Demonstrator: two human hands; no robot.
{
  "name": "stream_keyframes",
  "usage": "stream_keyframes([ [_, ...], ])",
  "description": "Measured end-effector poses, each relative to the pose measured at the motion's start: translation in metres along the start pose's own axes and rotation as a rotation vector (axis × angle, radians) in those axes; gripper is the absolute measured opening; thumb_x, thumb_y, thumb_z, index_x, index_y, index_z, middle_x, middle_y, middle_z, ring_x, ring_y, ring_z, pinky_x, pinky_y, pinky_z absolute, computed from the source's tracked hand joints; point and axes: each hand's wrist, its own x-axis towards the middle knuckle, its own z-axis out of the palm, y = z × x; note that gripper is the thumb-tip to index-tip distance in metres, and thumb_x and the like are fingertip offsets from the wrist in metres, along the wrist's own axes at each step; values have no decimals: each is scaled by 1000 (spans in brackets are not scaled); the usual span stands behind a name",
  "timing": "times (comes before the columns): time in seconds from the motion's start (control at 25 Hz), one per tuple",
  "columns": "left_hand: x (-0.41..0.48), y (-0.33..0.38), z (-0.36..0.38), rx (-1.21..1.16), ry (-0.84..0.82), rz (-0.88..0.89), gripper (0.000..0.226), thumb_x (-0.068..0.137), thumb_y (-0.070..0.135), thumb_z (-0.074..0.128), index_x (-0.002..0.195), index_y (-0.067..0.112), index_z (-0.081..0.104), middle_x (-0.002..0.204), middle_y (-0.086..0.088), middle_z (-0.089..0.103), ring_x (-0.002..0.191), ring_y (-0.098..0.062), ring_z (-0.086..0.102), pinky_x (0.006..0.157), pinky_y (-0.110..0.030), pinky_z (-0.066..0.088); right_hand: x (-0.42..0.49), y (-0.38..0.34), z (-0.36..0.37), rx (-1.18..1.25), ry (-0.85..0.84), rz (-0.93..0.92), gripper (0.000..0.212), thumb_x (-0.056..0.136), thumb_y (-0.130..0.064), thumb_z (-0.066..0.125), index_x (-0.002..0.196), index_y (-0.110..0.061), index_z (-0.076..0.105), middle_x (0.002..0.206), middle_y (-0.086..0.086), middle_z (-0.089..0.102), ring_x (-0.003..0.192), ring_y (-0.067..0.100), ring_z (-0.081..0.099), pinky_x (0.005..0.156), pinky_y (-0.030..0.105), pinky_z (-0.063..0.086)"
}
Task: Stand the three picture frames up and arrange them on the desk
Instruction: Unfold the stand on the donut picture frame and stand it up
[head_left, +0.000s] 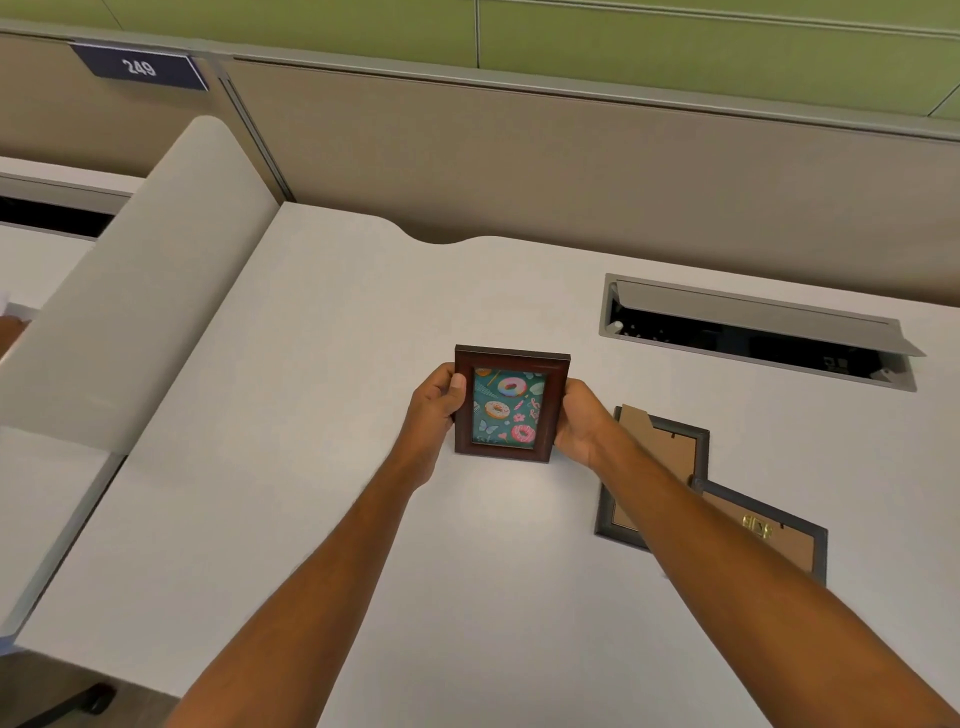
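Note:
A dark brown picture frame (510, 405) with a doughnut print stands upright near the middle of the white desk (322, 467), its bottom edge at the desk surface. My left hand (435, 405) grips its left side and my right hand (581, 415) grips its right side. To the right, two grey frames lie face down with their cardboard backs up: one (670, 447) further back, the other (779, 535) overlapping its near corner. My right forearm crosses over both.
An open cable hatch (753, 332) with a raised lid is sunk into the desk at the back right. A beige partition wall (571, 166) runs along the back. A curved white divider (140, 291) borders the desk on the left.

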Motion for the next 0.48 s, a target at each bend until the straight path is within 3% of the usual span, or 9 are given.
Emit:
stream_keyframes([
  [0.28, -5, -3, 2, -25, 13, 5, 37, 118, 33, 42, 137, 9, 62, 133, -8, 76, 123, -19, 73, 99, -33, 63, -2, 0, -1, -36, 31, -25, 40, 112, -36, 51, 126, -11, 78, 125, 15, 81, 119, 37, 76, 105, 55, 60],
  [0.4, -14, -5, 7, -56, 61, 28, 42, 117, 42, 40, 137, 13, 63, 128, 1, 78, 121, -17, 74, 95, -28, 62, -12, -5, -8, -53, 89, -88, 42, 111, -48, 54, 114, -13, 77, 114, 13, 80, 106, 30, 75, 97, 45, 61],
  [0.48, -21, -5, 13, -69, 143, 43, 44, 117, 45, 38, 139, 16, 64, 133, 2, 76, 126, -19, 71, 101, -30, 57, -23, -8, -17, -65, 86, -138, 51, 111, -53, 53, 127, -9, 74, 119, 13, 80, 107, 27, 75, 97, 41, 61],
])
